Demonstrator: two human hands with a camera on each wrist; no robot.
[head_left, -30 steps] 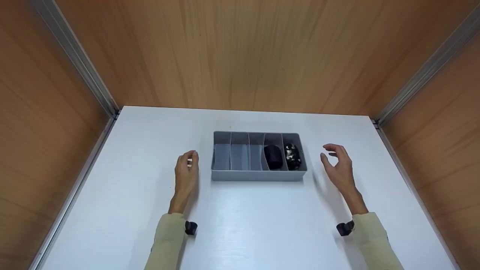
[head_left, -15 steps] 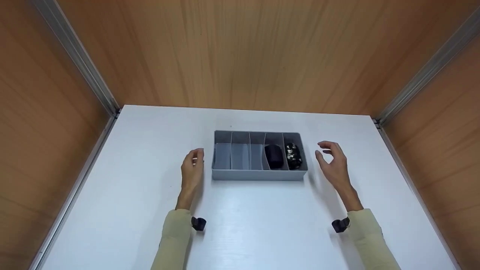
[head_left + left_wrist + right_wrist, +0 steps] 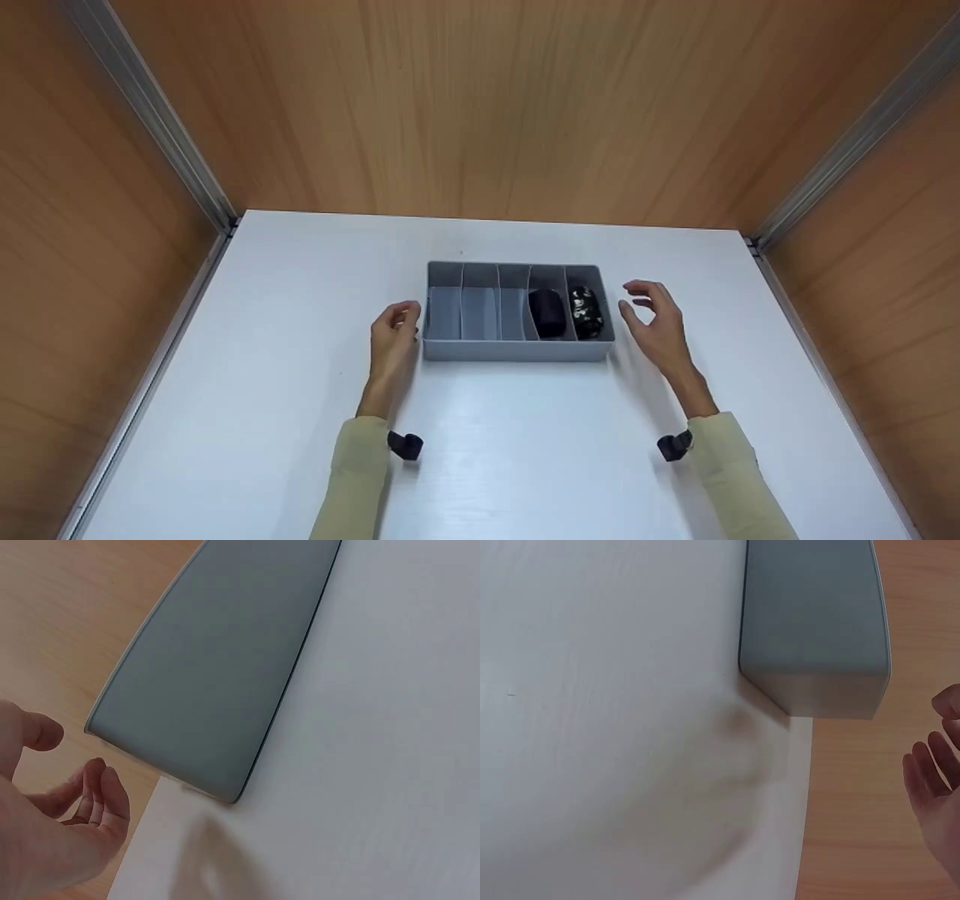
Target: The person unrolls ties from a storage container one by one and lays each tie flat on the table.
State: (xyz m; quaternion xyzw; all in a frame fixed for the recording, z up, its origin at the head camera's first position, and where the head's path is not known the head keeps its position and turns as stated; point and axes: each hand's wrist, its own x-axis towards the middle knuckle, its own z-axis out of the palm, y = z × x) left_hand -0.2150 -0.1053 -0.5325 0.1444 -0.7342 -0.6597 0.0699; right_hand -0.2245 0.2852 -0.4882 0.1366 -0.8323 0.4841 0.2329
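A grey divided organizer box (image 3: 498, 350) stands on the white table, its long side facing me. Its rightmost compartment holds a shiny black rolled bundle with light specks (image 3: 586, 313), and the one beside it a plain dark rolled bundle (image 3: 547, 313). Just off the box's left end is my left hand (image 3: 390, 341), fingers loosely bent with nothing between them. My right hand (image 3: 660, 334) is a little way from the right end, thumb and fingers apart in a C shape. Both wrist views show the box's outer wall (image 3: 202, 667) with bare fingers (image 3: 937, 765) near its corner.
The white table (image 3: 510, 450) has a wooden panel (image 3: 480, 112) behind it and more panels on both sides, joined by metal corner rails (image 3: 157, 112). A small black wrist camera (image 3: 406, 446) sits at each sleeve cuff.
Both hands have moved inward toward the box, the left one rightward and the right one leftward. The box and the bundles inside have stayed in place.
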